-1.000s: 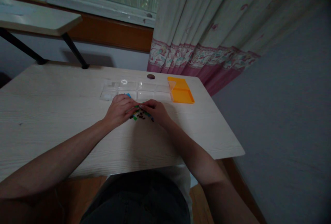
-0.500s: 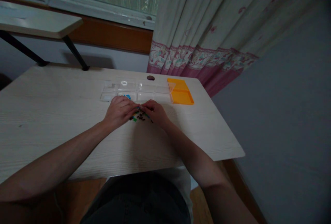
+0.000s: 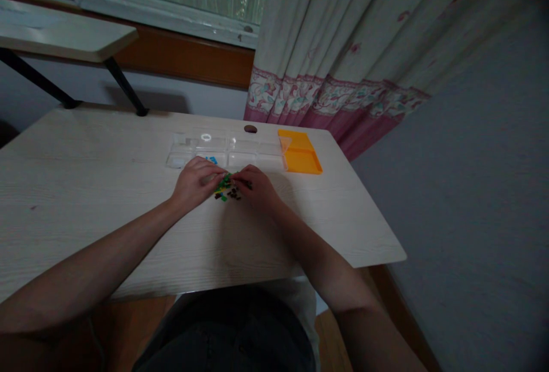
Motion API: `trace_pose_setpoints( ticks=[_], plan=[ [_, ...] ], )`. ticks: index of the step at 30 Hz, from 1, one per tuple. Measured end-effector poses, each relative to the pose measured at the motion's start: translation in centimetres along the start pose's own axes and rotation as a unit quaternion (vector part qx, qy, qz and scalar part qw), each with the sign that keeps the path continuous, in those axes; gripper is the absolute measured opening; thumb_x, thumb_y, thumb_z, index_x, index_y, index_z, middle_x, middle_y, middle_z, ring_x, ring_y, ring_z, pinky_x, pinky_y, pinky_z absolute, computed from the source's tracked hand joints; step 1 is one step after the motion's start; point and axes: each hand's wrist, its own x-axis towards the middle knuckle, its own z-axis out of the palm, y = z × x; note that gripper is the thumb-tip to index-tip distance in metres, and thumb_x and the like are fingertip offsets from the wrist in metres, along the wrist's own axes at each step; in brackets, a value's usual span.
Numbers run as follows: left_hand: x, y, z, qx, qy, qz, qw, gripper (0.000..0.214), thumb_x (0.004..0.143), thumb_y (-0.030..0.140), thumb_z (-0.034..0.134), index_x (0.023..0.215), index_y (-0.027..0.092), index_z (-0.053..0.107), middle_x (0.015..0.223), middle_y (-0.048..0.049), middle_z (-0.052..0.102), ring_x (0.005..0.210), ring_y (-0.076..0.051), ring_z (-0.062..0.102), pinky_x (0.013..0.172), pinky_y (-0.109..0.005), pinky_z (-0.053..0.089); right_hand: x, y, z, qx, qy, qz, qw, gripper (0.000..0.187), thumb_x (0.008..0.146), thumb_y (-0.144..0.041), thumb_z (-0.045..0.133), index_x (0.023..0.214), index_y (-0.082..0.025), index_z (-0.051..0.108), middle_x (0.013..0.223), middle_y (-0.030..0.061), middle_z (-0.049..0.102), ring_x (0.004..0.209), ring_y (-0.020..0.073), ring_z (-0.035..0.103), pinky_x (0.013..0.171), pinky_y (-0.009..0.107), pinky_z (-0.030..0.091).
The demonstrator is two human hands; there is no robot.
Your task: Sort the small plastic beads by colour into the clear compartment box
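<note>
A small heap of tiny green, brown and yellow pieces (image 3: 223,197), perhaps building bricks, lies on the table between my hands. My left hand (image 3: 195,182) reaches over its left side, thumb and fingers closed in a pinch at the heap's far edge. From the other side my right hand (image 3: 257,188) is also closed, its fingertips among the pieces. What either pinch holds is too small to make out. Just beyond my left hand, several blue pieces (image 3: 211,160) sit in a compartment of clear plastic boxes (image 3: 242,158).
Two joined orange trays (image 3: 302,160), or one open orange box, lie right of the clear boxes. A round hole (image 3: 250,129) is in the back of the pale table (image 3: 107,206). A raised shelf (image 3: 64,31) stands at the back left; a curtain (image 3: 326,74) hangs behind.
My fingertips, which met over the heap, have moved slightly apart. More of the green pieces show between them. The boxes have stayed in place.
</note>
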Motion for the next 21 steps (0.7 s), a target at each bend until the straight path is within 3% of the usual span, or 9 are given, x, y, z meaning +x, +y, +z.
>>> trace_pose_setpoints(
  ticks=[4, 9, 21],
  plan=[
    [0.2, -0.2, -0.1, -0.002, 0.041, -0.032, 0.999, 0.022, 0.091, 0.042, 0.061, 0.090, 0.025, 0.074, 0.091, -0.0046, 0.074, 0.092, -0.021, 0.063, 0.091, -0.040, 0.047, -0.2, 0.1, 0.2, -0.081, -0.051, -0.058, 0.994, 0.015, 0.086, -0.018, 0.067, 0.097, -0.020, 0.077, 0.093, 0.0060, 0.066, 0.089, 0.0166, 0.059, 0.084, 0.029, 0.045],
    [0.2, 0.0, -0.1, 0.009, 0.032, -0.037, 0.999, 0.022, 0.090, 0.041, 0.060, 0.085, 0.022, 0.071, 0.090, -0.0055, 0.071, 0.092, -0.022, 0.062, 0.091, -0.041, 0.046, -0.4, -0.4, 0.9, -0.138, -0.091, -0.102, 0.981, 0.015, 0.089, -0.023, 0.067, 0.101, -0.024, 0.076, 0.101, 0.0063, 0.067, 0.096, 0.0182, 0.058, 0.089, 0.031, 0.041],
    [0.2, 0.1, -0.2, 0.009, 0.035, -0.025, 0.999, 0.020, 0.091, 0.038, 0.058, 0.086, 0.021, 0.069, 0.089, -0.0056, 0.070, 0.091, -0.022, 0.061, 0.090, -0.041, 0.045, -0.8, -1.1, 0.7, -0.206, -0.101, -0.102, 0.968, 0.018, 0.092, -0.023, 0.062, 0.106, -0.025, 0.074, 0.106, 0.0064, 0.066, 0.100, 0.0207, 0.054, 0.086, 0.033, 0.036]
  ],
)
